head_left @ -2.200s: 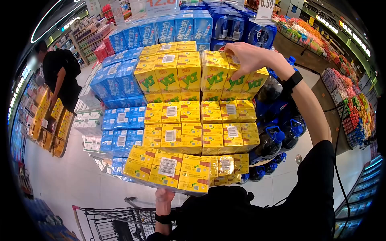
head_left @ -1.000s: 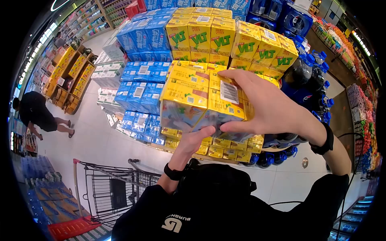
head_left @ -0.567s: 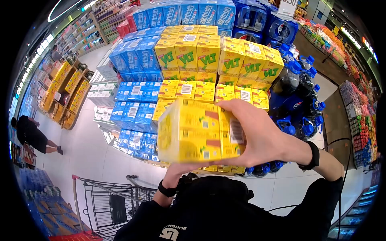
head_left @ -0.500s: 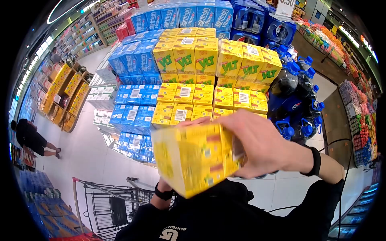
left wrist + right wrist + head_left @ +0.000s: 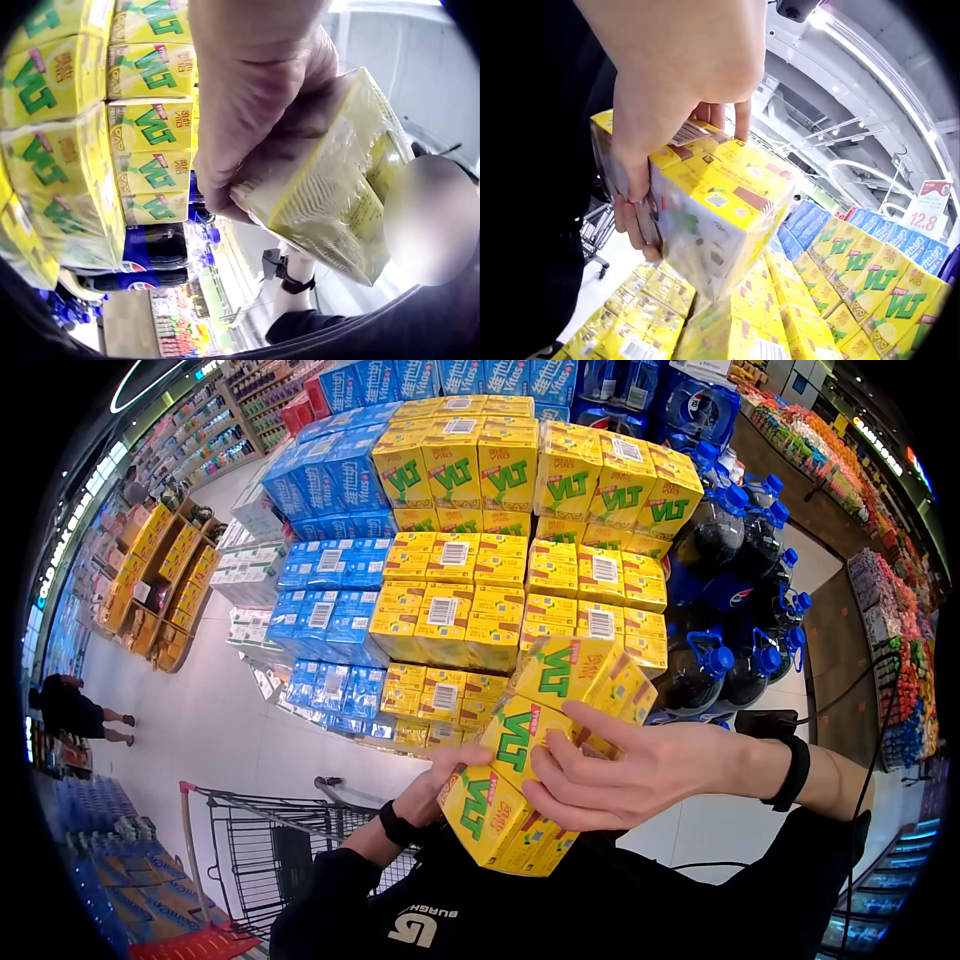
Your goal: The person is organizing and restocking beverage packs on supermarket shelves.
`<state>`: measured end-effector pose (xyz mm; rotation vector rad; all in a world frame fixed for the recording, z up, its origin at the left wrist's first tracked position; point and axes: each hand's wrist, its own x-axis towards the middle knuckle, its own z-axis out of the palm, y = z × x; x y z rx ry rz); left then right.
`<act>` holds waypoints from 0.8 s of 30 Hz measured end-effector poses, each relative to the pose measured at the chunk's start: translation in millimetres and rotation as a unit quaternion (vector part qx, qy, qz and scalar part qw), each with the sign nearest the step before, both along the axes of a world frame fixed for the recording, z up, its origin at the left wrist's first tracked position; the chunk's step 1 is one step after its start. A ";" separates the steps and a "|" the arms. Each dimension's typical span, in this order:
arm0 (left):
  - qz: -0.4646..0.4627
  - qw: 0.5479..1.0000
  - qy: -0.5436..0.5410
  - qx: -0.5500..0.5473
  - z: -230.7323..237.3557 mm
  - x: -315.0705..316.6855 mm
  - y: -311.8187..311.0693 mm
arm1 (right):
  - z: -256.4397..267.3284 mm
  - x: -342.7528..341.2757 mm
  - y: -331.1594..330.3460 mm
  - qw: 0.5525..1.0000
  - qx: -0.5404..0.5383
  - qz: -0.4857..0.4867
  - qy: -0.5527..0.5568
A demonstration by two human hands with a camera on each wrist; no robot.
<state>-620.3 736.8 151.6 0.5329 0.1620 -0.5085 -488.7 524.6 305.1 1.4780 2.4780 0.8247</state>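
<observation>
A shrink-wrapped multipack of yellow VLT drink cartons (image 5: 515, 735) is held tilted in front of the chest, its green lettering facing the head camera. My left hand (image 5: 450, 770) grips its left side, the thumb on the lettered face. My right hand (image 5: 640, 770) holds the opposite side, with fingers bent across the cartons. From the right wrist, that hand (image 5: 682, 90) grips the pack's barcode end (image 5: 720, 187), and the left fingers (image 5: 634, 229) show beneath. In the left wrist view, the left hand (image 5: 262, 97) covers part of the clear wrap (image 5: 322, 195).
Stacked yellow packs (image 5: 455, 610) stand ahead, beside blue Vitasoy packs (image 5: 330, 565) on the left. Large dark cola bottles (image 5: 695, 670) line the right side. A black wire shopping cart (image 5: 270, 840) is at lower left. Farther left, another person (image 5: 75, 705) is in the aisle.
My right hand has left the top of the display and joined the left on the pack. Together they have turned it, bringing the VLT side into view.
</observation>
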 end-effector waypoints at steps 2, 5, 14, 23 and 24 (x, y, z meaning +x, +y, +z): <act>0.025 0.999 -0.014 0.029 -9.7 0.5 3.2 | -7.1 2.6 -4.2 0.999 0.021 0.001 -0.023; 0.089 0.994 -0.048 0.034 -3.9 3.7 4.1 | -18.9 9.2 -11.1 0.938 0.172 -0.207 0.218; 0.254 0.952 -0.115 0.130 -16.9 15.5 -7.8 | -25.4 -22.8 -10.9 0.529 0.031 -0.291 0.797; 0.280 0.955 -0.086 -0.041 -0.4 38.4 -16.0 | -23.7 -26.5 1.4 0.673 0.046 -0.283 0.682; 0.281 0.955 -0.086 -0.052 -1.4 38.5 -15.6 | -23.6 -27.0 2.3 0.667 0.028 -0.292 0.685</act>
